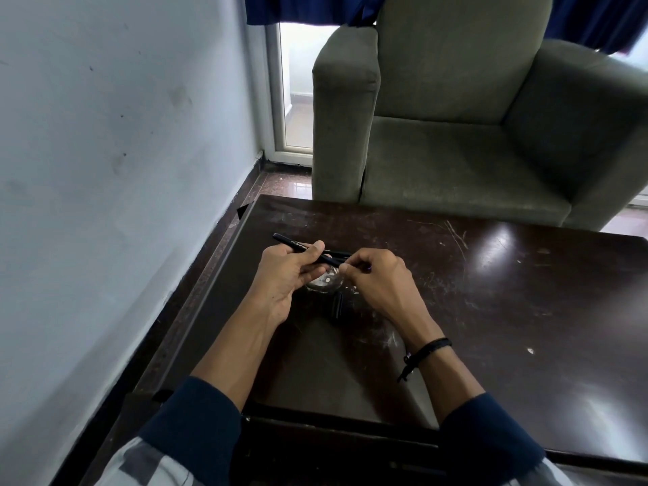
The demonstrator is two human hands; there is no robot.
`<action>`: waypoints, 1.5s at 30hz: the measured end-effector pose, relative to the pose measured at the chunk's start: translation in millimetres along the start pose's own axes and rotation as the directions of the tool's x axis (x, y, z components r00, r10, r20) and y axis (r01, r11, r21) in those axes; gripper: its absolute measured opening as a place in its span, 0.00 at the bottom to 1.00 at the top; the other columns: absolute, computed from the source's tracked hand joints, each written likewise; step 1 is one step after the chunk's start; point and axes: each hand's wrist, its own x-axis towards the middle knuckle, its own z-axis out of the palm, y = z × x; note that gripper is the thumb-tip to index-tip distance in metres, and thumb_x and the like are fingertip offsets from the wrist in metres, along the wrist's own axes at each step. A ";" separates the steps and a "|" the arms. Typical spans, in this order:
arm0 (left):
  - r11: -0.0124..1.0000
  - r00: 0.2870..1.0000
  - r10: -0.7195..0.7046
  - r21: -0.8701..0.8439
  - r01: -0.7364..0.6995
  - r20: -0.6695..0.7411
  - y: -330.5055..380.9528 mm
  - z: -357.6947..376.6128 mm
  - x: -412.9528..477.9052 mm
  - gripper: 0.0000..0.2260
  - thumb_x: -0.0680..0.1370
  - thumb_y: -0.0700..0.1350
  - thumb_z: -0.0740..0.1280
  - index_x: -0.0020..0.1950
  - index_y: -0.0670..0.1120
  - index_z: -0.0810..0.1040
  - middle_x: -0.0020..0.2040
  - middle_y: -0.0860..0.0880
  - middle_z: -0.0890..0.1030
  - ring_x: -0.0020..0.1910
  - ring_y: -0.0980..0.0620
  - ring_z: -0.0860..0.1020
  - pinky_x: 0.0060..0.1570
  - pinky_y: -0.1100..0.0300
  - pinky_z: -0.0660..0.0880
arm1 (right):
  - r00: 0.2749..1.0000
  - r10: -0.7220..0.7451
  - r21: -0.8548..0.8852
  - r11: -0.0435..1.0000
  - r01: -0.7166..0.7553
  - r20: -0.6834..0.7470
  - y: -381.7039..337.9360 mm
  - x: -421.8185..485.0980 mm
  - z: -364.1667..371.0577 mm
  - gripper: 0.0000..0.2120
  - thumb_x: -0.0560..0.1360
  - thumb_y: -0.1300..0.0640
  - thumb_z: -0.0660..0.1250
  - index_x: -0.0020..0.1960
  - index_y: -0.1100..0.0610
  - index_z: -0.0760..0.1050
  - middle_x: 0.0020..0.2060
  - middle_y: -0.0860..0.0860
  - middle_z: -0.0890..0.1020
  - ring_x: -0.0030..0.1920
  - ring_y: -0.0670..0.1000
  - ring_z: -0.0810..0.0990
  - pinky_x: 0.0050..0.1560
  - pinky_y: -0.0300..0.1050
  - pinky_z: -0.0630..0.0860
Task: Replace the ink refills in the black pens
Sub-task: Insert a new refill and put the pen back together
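Nearest, sleeves: dark blue sleeves [196, 426] pushed back on both forearms, which reach forward over the table.
Wrist: a black cord band [426, 349] sits on the right wrist, its loose end hanging down.
Table: the table [508, 310] is dark brown and glossy, scratched and scuffed with pale marks.
Loose part: a short black piece [338, 305], cap-like, lies on the table just below the hands, between the wrists.
Clear object: a small round clear object [322, 282] rests on the table under the hands, mostly hidden by them.
Left hand: the left hand [284, 275] curls its fingers round the black pen, thumb pressed on top of the barrel.
Right hand: the right hand [378, 278] pinches thumb and forefinger together at the pen's right end; exactly what lies between the tips is too small to tell.
Pen: the black pen [298, 245] is held above the table between both hands, slanting from far left down to near right.
Writing: white print on the barrel seems to read "OCTANE"; the rest is too small.
Floor: polished reddish floor [280, 182] shows beyond the table's far left corner.
Armchair: a grey-green armchair [456, 152] stands against the far edge of the table.
Wall: a pale wall [122, 135], marked with dark spots, runs along the left.
Door: a white-framed glass door [298, 82] is in the corner, with a blue curtain [298, 8] above it.
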 end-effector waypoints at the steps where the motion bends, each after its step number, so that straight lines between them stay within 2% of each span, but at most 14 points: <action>1: 1.000 1.000 0.000 0.001 0.000 -0.001 0.1 -0.5 0.2 0.07 0.77 0.39 0.74 0.49 0.36 0.82 0.45 0.39 0.86 0.43 0.45 0.86 0.46 0.58 0.83 | 1.000 -0.001 0.002 1.000 0.001 -0.002 -0.2 -0.2 0.0 0.07 0.80 0.47 0.69 0.49 0.50 0.83 0.43 0.46 0.84 0.46 0.45 0.81 0.45 0.44 0.77; 4: 1.000 1.000 0.001 -0.002 -0.001 -0.004 -0.1 -1.2 0.8 0.07 0.77 0.39 0.73 0.50 0.35 0.82 0.45 0.39 0.86 0.44 0.46 0.86 0.46 0.58 0.84 | 1.000 -0.023 0.013 1.000 0.023 -0.003 0.2 -0.5 -0.5 0.06 0.78 0.47 0.72 0.52 0.49 0.80 0.42 0.44 0.82 0.44 0.44 0.80 0.42 0.42 0.76; 7: 1.000 1.000 -0.004 0.001 0.004 -0.005 -0.4 0.0 0.7 0.08 0.77 0.39 0.73 0.50 0.35 0.81 0.45 0.39 0.86 0.44 0.45 0.86 0.44 0.59 0.83 | 0.999 -0.035 0.005 0.999 0.035 -0.001 0.8 -0.3 -0.9 0.07 0.77 0.49 0.74 0.51 0.49 0.79 0.40 0.45 0.80 0.41 0.45 0.79 0.41 0.43 0.76; 13: 1.000 1.000 0.003 0.006 -0.003 -0.004 0.0 0.7 -0.1 0.07 0.77 0.39 0.73 0.49 0.35 0.82 0.44 0.39 0.86 0.43 0.45 0.86 0.45 0.59 0.83 | 1.000 -0.009 -0.010 1.000 0.009 0.013 0.9 1.0 0.8 0.04 0.79 0.48 0.71 0.49 0.47 0.81 0.42 0.43 0.82 0.44 0.45 0.81 0.44 0.45 0.79; 18: 1.000 1.000 0.002 0.007 -0.002 -0.009 0.5 0.1 -0.9 0.07 0.77 0.39 0.73 0.50 0.35 0.82 0.47 0.38 0.86 0.45 0.45 0.86 0.46 0.58 0.84 | 1.000 -0.031 0.005 1.000 0.031 -0.002 1.9 0.6 0.7 0.07 0.77 0.49 0.74 0.51 0.48 0.78 0.40 0.44 0.79 0.41 0.43 0.78 0.37 0.39 0.72; 22: 1.000 1.000 -0.004 0.007 0.004 -0.004 0.0 1.1 -1.5 0.06 0.77 0.39 0.73 0.48 0.36 0.81 0.45 0.39 0.86 0.43 0.46 0.86 0.46 0.58 0.83 | 1.000 -0.012 -0.009 1.000 0.012 -0.016 2.8 1.0 1.0 0.05 0.77 0.49 0.73 0.48 0.49 0.80 0.40 0.45 0.82 0.42 0.45 0.81 0.40 0.42 0.76; 28: 1.000 1.000 0.001 0.001 -0.001 -0.011 0.8 -0.9 0.3 0.06 0.77 0.39 0.73 0.49 0.36 0.82 0.45 0.39 0.86 0.44 0.45 0.86 0.47 0.58 0.84 | 0.999 -0.035 0.010 0.999 0.035 -0.021 0.3 -0.2 1.1 0.05 0.77 0.49 0.73 0.51 0.48 0.79 0.40 0.44 0.80 0.41 0.43 0.79 0.37 0.38 0.73; 32: 1.000 1.000 0.000 0.007 0.000 -0.008 -0.1 0.0 -0.5 0.07 0.77 0.39 0.73 0.49 0.36 0.81 0.44 0.40 0.86 0.43 0.46 0.86 0.47 0.58 0.84 | 1.000 -0.007 0.000 1.000 0.007 -0.010 -0.1 -0.3 1.2 0.04 0.79 0.49 0.71 0.47 0.49 0.81 0.41 0.45 0.83 0.42 0.44 0.81 0.42 0.44 0.78; 35: 1.000 1.000 0.005 0.006 -0.005 -0.007 0.1 -0.2 -0.3 0.06 0.77 0.39 0.73 0.49 0.36 0.81 0.43 0.41 0.86 0.43 0.46 0.85 0.47 0.58 0.84 | 1.000 0.002 -0.001 1.000 -0.002 0.000 -0.2 -0.6 2.3 0.07 0.81 0.48 0.68 0.49 0.49 0.82 0.41 0.46 0.83 0.42 0.47 0.81 0.42 0.46 0.78; 38: 1.000 1.000 0.002 0.004 -0.002 -0.012 0.9 -1.2 0.3 0.06 0.77 0.39 0.73 0.49 0.37 0.82 0.45 0.40 0.86 0.44 0.46 0.86 0.47 0.58 0.84 | 1.000 -0.026 0.002 1.000 0.026 0.017 -0.1 -0.1 2.1 0.06 0.80 0.47 0.69 0.52 0.49 0.80 0.41 0.43 0.81 0.41 0.45 0.80 0.40 0.42 0.76; 41: 1.000 1.000 -0.002 0.000 0.002 -0.014 1.4 -1.0 0.1 0.06 0.77 0.39 0.73 0.49 0.37 0.82 0.45 0.40 0.86 0.44 0.46 0.86 0.46 0.58 0.84 | 0.999 -0.044 -0.024 0.999 0.044 0.018 1.0 0.8 1.8 0.06 0.77 0.49 0.73 0.49 0.47 0.77 0.39 0.43 0.79 0.39 0.42 0.77 0.38 0.39 0.74; 45: 1.000 1.000 0.001 0.007 -0.001 -0.001 -0.2 -0.4 -0.6 0.06 0.77 0.39 0.73 0.48 0.37 0.82 0.44 0.41 0.86 0.43 0.47 0.86 0.47 0.58 0.84 | 1.000 -0.018 -0.024 1.000 0.018 0.024 3.3 2.0 3.5 0.04 0.78 0.49 0.72 0.47 0.48 0.80 0.40 0.45 0.82 0.41 0.46 0.81 0.43 0.49 0.82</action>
